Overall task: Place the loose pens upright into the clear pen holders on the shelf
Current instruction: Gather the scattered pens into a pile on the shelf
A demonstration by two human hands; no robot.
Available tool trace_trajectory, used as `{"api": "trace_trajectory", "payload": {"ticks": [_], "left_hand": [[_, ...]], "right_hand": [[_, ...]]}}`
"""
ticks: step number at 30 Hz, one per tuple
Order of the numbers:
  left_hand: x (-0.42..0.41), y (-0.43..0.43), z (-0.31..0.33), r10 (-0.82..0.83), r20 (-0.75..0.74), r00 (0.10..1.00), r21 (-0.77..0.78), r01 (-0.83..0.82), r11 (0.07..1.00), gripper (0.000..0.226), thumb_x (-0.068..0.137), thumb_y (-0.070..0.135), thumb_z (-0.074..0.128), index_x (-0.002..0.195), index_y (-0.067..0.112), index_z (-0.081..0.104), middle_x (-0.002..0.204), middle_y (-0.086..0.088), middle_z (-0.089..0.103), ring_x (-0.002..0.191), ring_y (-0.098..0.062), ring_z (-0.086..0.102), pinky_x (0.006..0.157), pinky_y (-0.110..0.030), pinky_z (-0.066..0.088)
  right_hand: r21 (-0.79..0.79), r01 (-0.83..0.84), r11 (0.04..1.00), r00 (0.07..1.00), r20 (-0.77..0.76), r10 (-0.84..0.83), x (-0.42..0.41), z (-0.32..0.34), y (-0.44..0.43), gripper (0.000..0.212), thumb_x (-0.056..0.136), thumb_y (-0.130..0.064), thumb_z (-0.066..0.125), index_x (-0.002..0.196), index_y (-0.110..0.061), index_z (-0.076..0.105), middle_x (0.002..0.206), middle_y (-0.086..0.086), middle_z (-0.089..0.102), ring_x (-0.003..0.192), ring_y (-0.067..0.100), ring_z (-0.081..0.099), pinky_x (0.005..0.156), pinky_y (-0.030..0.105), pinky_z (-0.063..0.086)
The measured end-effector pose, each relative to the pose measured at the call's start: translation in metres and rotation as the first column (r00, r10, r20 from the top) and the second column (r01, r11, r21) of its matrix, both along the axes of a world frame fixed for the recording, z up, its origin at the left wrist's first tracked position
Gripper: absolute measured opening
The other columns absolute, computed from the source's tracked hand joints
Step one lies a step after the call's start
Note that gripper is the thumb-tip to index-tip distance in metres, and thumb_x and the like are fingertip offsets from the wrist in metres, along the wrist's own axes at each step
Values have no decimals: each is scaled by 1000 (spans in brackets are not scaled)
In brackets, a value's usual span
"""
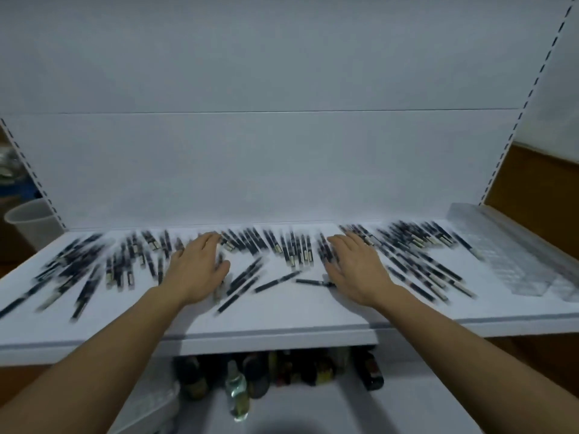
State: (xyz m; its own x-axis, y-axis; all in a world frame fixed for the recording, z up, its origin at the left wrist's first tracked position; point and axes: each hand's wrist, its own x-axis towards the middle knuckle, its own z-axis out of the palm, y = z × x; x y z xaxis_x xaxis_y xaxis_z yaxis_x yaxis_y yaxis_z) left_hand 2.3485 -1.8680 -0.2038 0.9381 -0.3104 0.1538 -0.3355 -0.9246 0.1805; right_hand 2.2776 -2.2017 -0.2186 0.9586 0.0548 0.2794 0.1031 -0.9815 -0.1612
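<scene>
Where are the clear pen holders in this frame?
In the head view, the clear pen holders sit at the far right end of the white shelf, just right of the scattered pens.

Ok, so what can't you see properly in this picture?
All in the head view:
Print on the pens: smeared by motion blur.
Pens under the left hand and right hand: covered by the palms.
Clear pen holders: blurred, so their slots cannot be counted.
Bottles below: tops hidden by the shelf, and dark.
Leftmost pens: cut off by the picture's edge.
</scene>
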Motion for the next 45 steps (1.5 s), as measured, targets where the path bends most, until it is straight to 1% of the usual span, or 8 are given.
{"api": "trace_trajectory", "payload": {"ticks": [4,9,18,24,29,35,41,45], "left_hand": [[-42,13,1,20,-68,997,12,-19,1000,69,103,52,37,159,18,16,167,-2,13,152,-23,17,117,-53,25],[-66,26,19,24,-36,999,-37,-26,999,68,102,53,37,158,18,20,164,-3,23,148,-26,28,113,-54,33],[-66,0,18,-88,-25,996,171,91,981,69,102,53,34,159,20,15,166,-1,19,151,-22,19,118,-55,23],[-25,-80,2,-222,-20,975,145,222,964,68,102,52,35,159,22,14,165,1,18,152,-20,16,120,-54,18],[18,-113,-22,-255,-37,966,93,257,962,70,100,57,31,159,23,14,165,2,16,153,-17,12,122,-53,16],[68,-65,-12,-117,-68,991,100,123,987,69,101,56,31,159,23,13,166,-1,15,152,-20,15,119,-54,18],[99,55,5,181,-77,981,137,-169,976,69,101,59,30,159,24,13,167,-2,11,154,-21,9,121,-56,14],[104,145,3,366,-70,928,75,-361,930,76,93,63,27,155,20,28,164,-5,24,149,-26,23,116,-56,28]], "right_hand": [[10,-2,1000,999,-34,2,-38,13,3,59,104,-44,40,155,-15,35,158,6,41,150,28,30,120,48,32],[-26,50,998,998,-42,-51,-63,35,5,58,105,-41,46,155,-13,35,158,9,40,147,28,34,114,49,38],[-75,204,976,962,-172,-214,-108,16,-43,61,105,-44,43,157,-14,28,159,8,36,147,28,31,114,51,37],[-60,260,964,953,-146,-266,-70,15,-90,57,105,-46,41,152,-14,36,155,8,43,142,28,39,112,49,39],[-47,155,987,978,-131,-160,-29,-10,-81,61,104,-51,34,155,-17,31,158,3,38,145,23,35,118,50,33],[-80,-41,996,995,-99,33,51,-6,-27,63,101,-50,22,153,-18,36,157,0,40,147,22,32,120,44,29],[-33,-246,969,961,-136,239,125,7,57,62,104,-48,23,157,-17,32,159,0,37,148,20,29,120,42,28],[-14,-364,931,921,-154,358,167,5,127,66,102,-54,20,156,-17,33,157,-1,39,146,20,31,118,41,30]]}}
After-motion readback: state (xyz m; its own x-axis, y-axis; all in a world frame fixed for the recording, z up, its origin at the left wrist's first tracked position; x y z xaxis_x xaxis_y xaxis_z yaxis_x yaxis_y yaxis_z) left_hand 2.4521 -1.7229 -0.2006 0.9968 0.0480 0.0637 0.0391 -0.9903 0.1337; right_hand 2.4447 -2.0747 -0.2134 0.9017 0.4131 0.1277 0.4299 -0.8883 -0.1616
